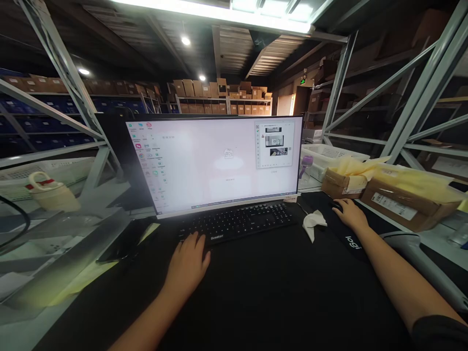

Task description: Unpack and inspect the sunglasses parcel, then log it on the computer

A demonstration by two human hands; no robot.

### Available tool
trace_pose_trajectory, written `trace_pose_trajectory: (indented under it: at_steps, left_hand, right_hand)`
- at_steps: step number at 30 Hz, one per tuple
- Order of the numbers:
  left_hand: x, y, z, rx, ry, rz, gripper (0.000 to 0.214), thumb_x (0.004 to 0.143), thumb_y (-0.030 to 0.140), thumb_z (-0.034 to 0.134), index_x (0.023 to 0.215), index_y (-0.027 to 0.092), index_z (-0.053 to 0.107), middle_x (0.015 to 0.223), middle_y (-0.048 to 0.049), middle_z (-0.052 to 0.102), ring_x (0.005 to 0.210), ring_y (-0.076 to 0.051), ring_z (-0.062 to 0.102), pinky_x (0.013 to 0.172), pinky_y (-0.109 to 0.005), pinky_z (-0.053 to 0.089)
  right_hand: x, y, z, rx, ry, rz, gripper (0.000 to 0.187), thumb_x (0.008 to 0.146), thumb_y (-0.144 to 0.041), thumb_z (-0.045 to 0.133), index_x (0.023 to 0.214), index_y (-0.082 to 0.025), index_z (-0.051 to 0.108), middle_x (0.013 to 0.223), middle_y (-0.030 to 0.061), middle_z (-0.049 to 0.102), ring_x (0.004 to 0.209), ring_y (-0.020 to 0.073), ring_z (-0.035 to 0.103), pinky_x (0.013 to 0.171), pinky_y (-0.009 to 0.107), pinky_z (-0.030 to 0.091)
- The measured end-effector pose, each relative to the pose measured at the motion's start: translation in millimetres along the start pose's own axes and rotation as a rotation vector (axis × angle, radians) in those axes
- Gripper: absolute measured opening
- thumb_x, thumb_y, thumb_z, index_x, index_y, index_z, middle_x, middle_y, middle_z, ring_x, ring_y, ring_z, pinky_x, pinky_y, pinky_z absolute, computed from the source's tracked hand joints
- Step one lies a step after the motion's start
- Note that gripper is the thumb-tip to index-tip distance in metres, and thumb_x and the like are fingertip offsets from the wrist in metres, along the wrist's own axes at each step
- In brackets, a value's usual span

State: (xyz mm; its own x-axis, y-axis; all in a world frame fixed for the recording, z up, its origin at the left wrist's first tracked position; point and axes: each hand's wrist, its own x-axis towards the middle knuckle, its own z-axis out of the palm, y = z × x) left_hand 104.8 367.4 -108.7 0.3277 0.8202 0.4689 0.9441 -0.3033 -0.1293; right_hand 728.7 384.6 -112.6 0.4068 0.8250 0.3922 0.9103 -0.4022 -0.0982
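My left hand (188,263) lies at the left end of a black keyboard (237,222), its fingers stretched over the lower keys and its thumb apart. It holds nothing. On the dark mouse pad (329,234), my right hand (350,214) rests over a black computer mouse (337,206), which it mostly covers. Behind the keyboard stands a wide monitor (204,165), lit with desktop icons at the left and a small open window at the right. A crumpled white tissue (313,223) sits between the keyboard and my right hand.
Opened cardboard boxes (405,204) with yellow packing stand right of the mouse. A grey handheld device (420,258) lies beside my right forearm. On the left are a dark phone-like object (126,239), a clear plastic tray (73,263) and a cream bottle (53,195). Metal shelf posts (338,83) frame the desk.
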Motion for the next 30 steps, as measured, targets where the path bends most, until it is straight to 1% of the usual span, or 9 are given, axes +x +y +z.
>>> trace_pose_trajectory:
  at_steps: [4,10,14,20,25,30]
  left_hand:
    - [-0.1,-0.1,0.8,0.004,0.002,0.000,0.051,0.096,0.031,0.042,0.136,0.007,0.063,0.145,-0.0232,0.060,0.134,-0.038,0.058,0.112,-0.056,0.047]
    - [0.7,-0.3,0.8,0.009,-0.006,0.011,0.053,0.098,0.032,0.038,0.136,0.006,0.063,0.145,-0.0240,0.059,0.133,-0.038,0.058,0.112,-0.057,0.046]
    - [0.8,-0.5,1.0,0.004,0.001,0.007,0.052,0.097,0.032,0.039,0.136,0.006,0.064,0.145,-0.0243,0.059,0.133,-0.038,0.058,0.112,-0.057,0.046]
    - [0.0,-0.3,1.1,0.052,-0.015,0.018,0.052,0.099,0.031,0.038,0.137,0.007,0.063,0.146,-0.0232,0.059,0.133,-0.037,0.058,0.112,-0.055,0.046]
    - [0.3,-1.1,1.9,0.073,-0.031,0.012,0.052,0.099,0.031,0.038,0.138,0.007,0.062,0.147,-0.0221,0.058,0.135,-0.036,0.057,0.113,-0.054,0.046]
    - [0.2,-1.8,1.9,0.071,-0.029,0.011,0.052,0.099,0.032,0.039,0.138,0.008,0.063,0.147,-0.0222,0.058,0.135,-0.036,0.057,0.113,-0.053,0.046]
  right_hand:
    - [-0.8,-0.1,-0.5,-0.006,0.012,0.025,0.049,0.098,-0.049,0.043,0.138,-0.029,0.062,0.141,0.0116,0.056,0.116,0.0282,0.062,0.095,0.042,0.052]
    - [-0.6,-1.4,-4.5,-0.016,-0.014,0.048,0.047,0.099,-0.048,0.043,0.138,-0.032,0.062,0.143,0.0099,0.055,0.117,0.0280,0.062,0.095,0.042,0.052]
    - [-0.7,-1.4,-4.9,-0.019,-0.014,0.046,0.047,0.099,-0.048,0.043,0.139,-0.032,0.062,0.144,0.0091,0.054,0.117,0.0274,0.062,0.096,0.040,0.051]
    - [0.4,0.5,-3.9,-0.019,-0.020,0.038,0.047,0.099,-0.048,0.042,0.139,-0.033,0.062,0.145,0.0093,0.053,0.117,0.0271,0.062,0.096,0.040,0.051]
    - [0.9,0.8,-3.1,-0.021,-0.013,0.040,0.048,0.099,-0.047,0.042,0.139,-0.031,0.063,0.147,0.0094,0.052,0.121,0.0273,0.060,0.101,0.041,0.049]
    - [-0.4,1.3,-1.4,-0.017,0.004,0.038,0.048,0.099,-0.048,0.043,0.141,-0.032,0.061,0.145,0.0094,0.054,0.118,0.0275,0.061,0.099,0.041,0.050]
